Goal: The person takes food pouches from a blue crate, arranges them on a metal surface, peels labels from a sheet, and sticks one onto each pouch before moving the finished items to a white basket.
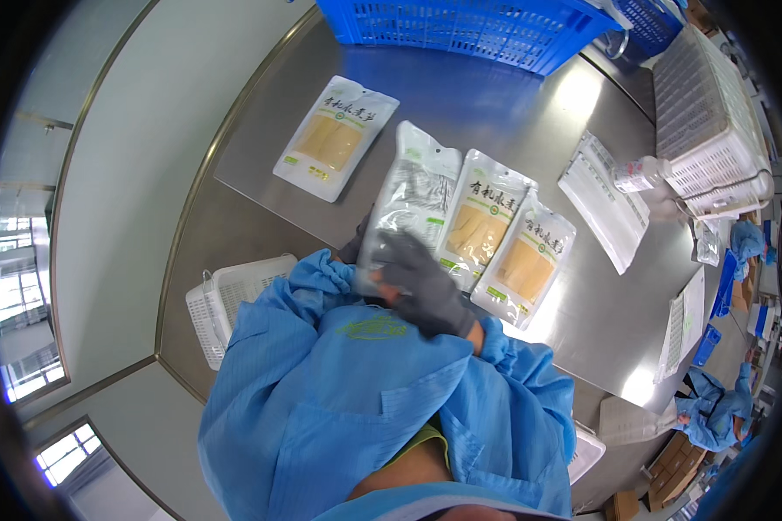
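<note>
Far to the left of the left hand is a white basket (250, 280); I can't tell what is in it. Ahead of the left hand, and a bit to its left, the first pouch (328, 143) lies flat on the table (261, 148). It shows pale yellow food on its front. The left hand (354, 246), in a dark glove, is mostly hidden by the next pouch (413, 187), so I can't tell how its fingers are. That pouch has its silvery back up. The right hand (415, 282), in a grey glove, is over its low end. The fingers are bent but blurry, so I can't tell if they grip.

Well ahead of both hands is a blue crate (469, 36). Just right of the right hand are two more pouches (482, 221), side by side, with yellow food on their fronts. Far to its right are a bottle (636, 177) and a white crate (721, 169).
</note>
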A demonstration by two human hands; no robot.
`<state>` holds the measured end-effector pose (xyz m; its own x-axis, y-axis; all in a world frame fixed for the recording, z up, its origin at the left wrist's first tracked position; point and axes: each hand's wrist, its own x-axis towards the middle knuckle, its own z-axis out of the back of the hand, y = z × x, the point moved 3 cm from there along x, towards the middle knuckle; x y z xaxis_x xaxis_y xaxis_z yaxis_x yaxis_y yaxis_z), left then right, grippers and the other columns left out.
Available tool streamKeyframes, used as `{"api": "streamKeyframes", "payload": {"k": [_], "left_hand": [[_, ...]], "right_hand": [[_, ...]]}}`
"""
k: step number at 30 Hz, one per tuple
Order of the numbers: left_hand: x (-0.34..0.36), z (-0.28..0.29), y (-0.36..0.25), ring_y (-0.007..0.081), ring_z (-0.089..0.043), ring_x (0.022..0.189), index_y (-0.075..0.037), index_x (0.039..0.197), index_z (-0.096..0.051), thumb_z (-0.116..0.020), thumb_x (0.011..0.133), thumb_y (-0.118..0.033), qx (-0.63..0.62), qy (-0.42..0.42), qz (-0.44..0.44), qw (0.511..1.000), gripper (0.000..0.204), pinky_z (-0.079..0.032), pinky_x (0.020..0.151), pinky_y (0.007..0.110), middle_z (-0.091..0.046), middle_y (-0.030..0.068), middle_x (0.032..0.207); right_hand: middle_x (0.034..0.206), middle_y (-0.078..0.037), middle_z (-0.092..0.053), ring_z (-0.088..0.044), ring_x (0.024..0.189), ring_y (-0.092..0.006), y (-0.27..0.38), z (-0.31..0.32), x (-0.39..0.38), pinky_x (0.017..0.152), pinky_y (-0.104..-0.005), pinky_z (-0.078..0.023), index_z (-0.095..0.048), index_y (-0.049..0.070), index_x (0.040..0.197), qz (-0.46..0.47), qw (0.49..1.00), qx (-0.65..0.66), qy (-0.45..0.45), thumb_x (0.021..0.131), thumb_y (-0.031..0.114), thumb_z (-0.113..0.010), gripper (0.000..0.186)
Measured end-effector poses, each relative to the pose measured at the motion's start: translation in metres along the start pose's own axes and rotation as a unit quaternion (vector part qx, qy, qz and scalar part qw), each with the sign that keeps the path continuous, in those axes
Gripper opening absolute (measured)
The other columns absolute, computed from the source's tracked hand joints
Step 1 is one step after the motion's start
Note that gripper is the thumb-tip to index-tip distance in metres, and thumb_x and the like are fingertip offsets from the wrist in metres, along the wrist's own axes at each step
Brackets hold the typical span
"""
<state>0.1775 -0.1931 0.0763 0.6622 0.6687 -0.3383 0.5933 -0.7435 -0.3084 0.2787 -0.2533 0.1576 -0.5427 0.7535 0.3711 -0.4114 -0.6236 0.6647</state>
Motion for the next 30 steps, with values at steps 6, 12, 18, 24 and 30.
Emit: {"api": "streamKeyframes", "payload": {"k": [6, 12, 18, 24, 30], "left_hand": [[-0.029, -0.009, 0.008, 0.0287, -0.055, 0.117, -0.008, 0.144, -0.037, -0.037, 0.093, -0.066, -0.095, 0.103, -0.017, 0.990, 0.077, -0.047, 0.097, 0.043, -0.054, 0.0182, 0.129], [-0.040, -0.001, -0.007, 0.0279, -0.055, 0.115, -0.007, 0.142, -0.039, -0.038, 0.094, -0.064, -0.092, 0.138, -0.043, 0.985, 0.075, -0.049, 0.093, 0.042, -0.053, 0.0186, 0.128], [-0.039, 0.002, -0.041, 0.0270, -0.056, 0.114, -0.006, 0.141, -0.040, -0.040, 0.094, -0.063, -0.016, 0.207, -0.056, 0.977, 0.074, -0.051, 0.090, 0.042, -0.053, 0.0190, 0.128], [-0.005, -0.032, -0.085, 0.0237, -0.059, 0.103, -0.003, 0.136, -0.047, -0.043, 0.100, -0.042, 0.522, -0.125, -0.234, 0.811, 0.053, -0.047, 0.090, 0.035, -0.057, 0.0132, 0.121], [0.015, 0.002, -0.113, 0.0196, -0.062, 0.099, -0.001, 0.126, -0.059, -0.040, 0.101, -0.044, 0.538, -0.033, 0.039, 0.841, 0.053, -0.050, 0.086, 0.030, -0.065, 0.0115, 0.114]], "right_hand": [[0.129, -0.015, -0.056, -0.047, 0.126, -0.0404, 0.017, -0.007, -0.009, 0.099, -0.0468, -0.047, -0.066, 0.009, 0.097, -0.037, 0.993, 0.103, -0.036, 0.071, 0.012, -0.073, 0.027], [0.132, -0.018, -0.052, -0.050, 0.118, -0.0397, -0.001, 0.009, -0.017, 0.094, -0.0487, -0.042, -0.060, 0.005, 0.117, -0.107, 0.988, -0.058, -0.095, 0.077, 0.023, -0.072, 0.046], [0.144, -0.026, -0.037, -0.035, 0.134, -0.0432, -0.014, -0.019, -0.017, 0.109, -0.0466, -0.032, -0.032, 0.004, 0.147, -0.197, 0.966, 0.153, -0.068, 0.079, 0.036, -0.074, 0.086], [0.145, -0.023, -0.037, -0.037, 0.135, -0.0326, -0.038, -0.034, 0.045, 0.107, -0.0414, -0.037, -0.003, 0.006, 0.153, -0.274, 0.857, 0.395, -0.187, 0.072, 0.023, -0.081, 0.114], [0.129, -0.020, -0.052, -0.055, 0.116, -0.0281, -0.089, -0.056, 0.031, 0.091, -0.0361, -0.050, -0.018, 0.007, 0.149, -0.479, 0.713, 0.420, -0.292, 0.081, 0.003, -0.061, 0.081]]}}
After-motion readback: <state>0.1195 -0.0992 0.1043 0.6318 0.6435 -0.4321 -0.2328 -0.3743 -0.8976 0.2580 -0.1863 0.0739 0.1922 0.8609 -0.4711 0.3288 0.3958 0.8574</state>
